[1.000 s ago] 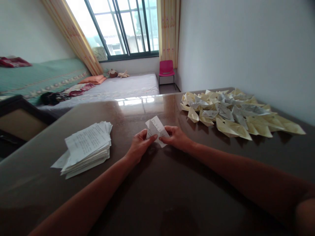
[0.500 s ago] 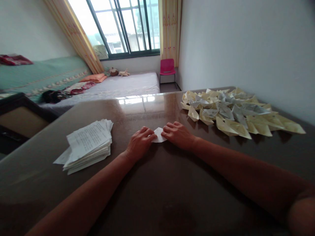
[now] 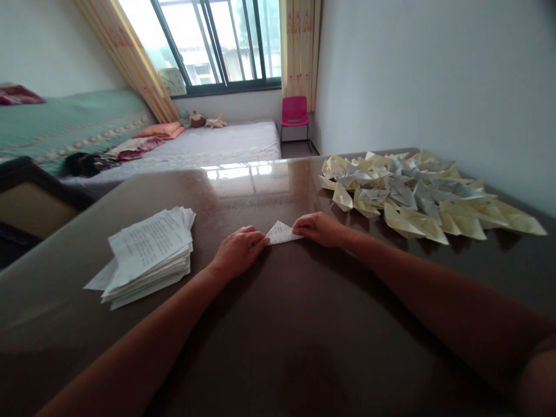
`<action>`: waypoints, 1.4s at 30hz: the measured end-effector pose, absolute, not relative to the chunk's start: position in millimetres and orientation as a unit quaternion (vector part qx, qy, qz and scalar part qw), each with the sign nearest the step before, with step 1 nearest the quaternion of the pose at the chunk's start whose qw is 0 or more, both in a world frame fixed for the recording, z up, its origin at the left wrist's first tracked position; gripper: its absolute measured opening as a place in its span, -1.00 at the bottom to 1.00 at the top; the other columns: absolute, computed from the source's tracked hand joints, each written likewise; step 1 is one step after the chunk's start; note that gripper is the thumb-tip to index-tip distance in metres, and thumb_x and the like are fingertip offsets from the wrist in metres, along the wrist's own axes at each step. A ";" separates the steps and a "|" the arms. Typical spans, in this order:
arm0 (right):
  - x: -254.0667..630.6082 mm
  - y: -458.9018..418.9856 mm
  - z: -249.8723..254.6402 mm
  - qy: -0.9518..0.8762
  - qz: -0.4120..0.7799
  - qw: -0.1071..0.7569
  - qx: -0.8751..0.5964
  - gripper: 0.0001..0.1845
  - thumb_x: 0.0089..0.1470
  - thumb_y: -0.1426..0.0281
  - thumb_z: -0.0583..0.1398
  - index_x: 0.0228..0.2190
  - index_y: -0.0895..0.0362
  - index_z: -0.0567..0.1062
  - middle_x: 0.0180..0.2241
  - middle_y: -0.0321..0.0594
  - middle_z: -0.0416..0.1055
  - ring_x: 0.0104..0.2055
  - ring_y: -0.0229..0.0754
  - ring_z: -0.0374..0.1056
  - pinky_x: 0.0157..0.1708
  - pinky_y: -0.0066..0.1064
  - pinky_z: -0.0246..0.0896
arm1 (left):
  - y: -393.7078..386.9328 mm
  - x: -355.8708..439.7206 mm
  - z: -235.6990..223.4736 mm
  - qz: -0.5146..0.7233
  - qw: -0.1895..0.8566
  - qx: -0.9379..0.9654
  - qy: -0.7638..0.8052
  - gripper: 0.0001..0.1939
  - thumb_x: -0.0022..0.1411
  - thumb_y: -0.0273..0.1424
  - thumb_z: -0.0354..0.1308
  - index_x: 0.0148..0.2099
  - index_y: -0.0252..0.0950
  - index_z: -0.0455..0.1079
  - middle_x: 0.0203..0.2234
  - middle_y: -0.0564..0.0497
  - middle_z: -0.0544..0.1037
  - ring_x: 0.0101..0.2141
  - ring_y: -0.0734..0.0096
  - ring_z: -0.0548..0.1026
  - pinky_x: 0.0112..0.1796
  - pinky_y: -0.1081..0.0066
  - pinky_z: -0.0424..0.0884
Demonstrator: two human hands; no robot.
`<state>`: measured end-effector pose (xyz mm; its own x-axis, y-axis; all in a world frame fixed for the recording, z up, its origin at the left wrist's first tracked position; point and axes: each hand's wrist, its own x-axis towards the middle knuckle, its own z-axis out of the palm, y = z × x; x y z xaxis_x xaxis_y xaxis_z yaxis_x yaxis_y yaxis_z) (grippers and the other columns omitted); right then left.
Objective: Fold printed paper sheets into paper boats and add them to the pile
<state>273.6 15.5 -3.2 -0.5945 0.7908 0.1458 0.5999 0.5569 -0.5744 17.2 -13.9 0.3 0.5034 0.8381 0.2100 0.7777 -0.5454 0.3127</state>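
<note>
A small folded sheet of printed paper lies at the middle of the brown table, its visible part a flat triangle with the peak pointing away from me. My left hand pinches its left corner between thumb and fingers. At the right corner, my right hand grips the paper the same way. The fingers of both hands cover the paper's two ends. To the left of my left hand sits a stack of loose printed sheets, unevenly piled.
Many folded paper boats, cream and printed white, crowd the table's right side by the wall. The glossy brown table reaches towards a bed. A pink chair stands below the window, and a dark chair is at the left.
The paper now shows as a wider triangle with a straight near edge, where it was a smaller piece with a curved edge. My hands have moved apart to its corners.
</note>
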 end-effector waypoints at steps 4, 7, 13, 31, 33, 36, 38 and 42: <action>270.9 15.2 -0.7 -0.835 0.236 0.214 -0.448 -0.78 0.14 0.36 0.14 -0.28 0.18 0.56 -0.36 -0.21 0.53 -0.35 -0.26 0.39 -0.34 -0.48 0.14 | -7.7 17.9 -6.3 0.192 0.129 0.829 0.510 -0.66 0.28 -0.16 -0.03 -0.27 -0.22 0.49 -0.38 0.01 0.52 -0.38 0.39 0.45 -0.30 0.43 0.31; 270.6 14.4 2.8 -0.820 0.235 0.213 -0.477 -0.84 0.08 0.40 0.19 -0.30 0.18 0.54 -0.41 -0.24 0.52 -0.40 -0.28 0.37 -0.38 -0.50 0.13 | -5.8 17.5 -7.3 0.189 0.143 0.813 0.532 -0.67 0.26 -0.15 -0.02 -0.23 -0.21 0.48 -0.42 0.04 0.52 -0.41 0.40 0.43 -0.33 0.42 0.29; 270.6 14.0 2.9 -0.812 0.208 0.198 -0.508 -0.90 0.06 0.42 0.20 -0.34 0.15 0.51 -0.44 -0.27 0.49 -0.43 -0.29 0.34 -0.41 -0.51 0.09 | -6.2 16.8 -3.9 0.176 0.161 0.810 0.536 -0.72 0.25 -0.18 0.00 -0.19 -0.20 0.45 -0.44 0.07 0.51 -0.43 0.42 0.42 -0.35 0.44 0.27; 258.8 -9.2 14.4 -0.867 0.013 0.101 -0.487 -0.79 0.20 0.36 0.09 -0.14 0.03 0.45 -0.13 -0.17 0.41 -0.11 -0.13 0.28 -0.29 -0.39 0.04 | -29.8 32.4 8.2 -0.004 -0.084 0.883 0.461 -0.55 0.35 -0.34 -0.04 0.22 0.18 0.14 -0.23 0.00 0.37 -0.20 0.29 0.32 -0.43 0.46 0.28; 253.8 -17.2 18.6 -0.895 -0.032 0.079 -0.437 -0.76 0.22 0.36 0.09 -0.10 0.00 0.46 -0.07 -0.13 0.37 -0.03 -0.08 0.22 -0.22 -0.34 0.03 | -31.2 33.3 9.7 -0.011 -0.097 0.887 0.451 -0.54 0.35 -0.37 -0.04 0.24 0.15 0.12 -0.21 -0.01 0.36 -0.17 0.28 0.31 -0.37 0.43 0.32; 248.1 -28.6 24.0 -0.918 -0.055 0.027 -0.392 -0.73 0.24 0.39 0.06 -0.07 0.07 0.45 -0.09 -0.08 0.37 -0.03 -0.06 0.21 -0.21 -0.29 0.05 | -32.6 34.8 10.7 0.002 -0.125 0.893 0.433 -0.56 0.34 -0.38 -0.03 0.22 0.08 0.16 -0.05 -0.03 0.35 -0.02 0.21 0.28 -0.21 0.32 0.36; 246.9 -34.7 27.7 -0.915 -0.063 -0.003 -0.399 -0.73 0.24 0.42 0.04 -0.09 0.14 0.46 -0.12 -0.03 0.39 -0.06 -0.05 0.23 -0.24 -0.28 0.08 | -33.4 36.4 11.0 0.010 -0.146 0.898 0.415 -0.60 0.33 -0.41 -0.02 0.19 -0.02 0.23 0.08 -0.04 0.30 0.09 0.15 0.20 -0.08 0.22 0.32; 249.2 -41.8 38.6 -0.900 -0.061 -0.059 -0.427 -0.75 0.19 0.49 0.05 -0.19 0.18 0.51 -0.18 -0.01 0.44 -0.15 -0.06 0.31 -0.33 -0.31 0.11 | -35.1 39.7 12.1 -0.005 -0.157 0.916 0.368 -0.65 0.32 -0.47 -0.03 0.14 -0.25 0.29 0.05 -0.08 0.37 0.09 0.15 0.22 -0.01 0.20 0.27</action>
<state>249.2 -41.8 38.6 -0.6285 0.7759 -0.0544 0.7615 0.6281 0.1597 39.7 -35.1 12.1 0.7285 0.6767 0.1067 0.6737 -0.6792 -0.2913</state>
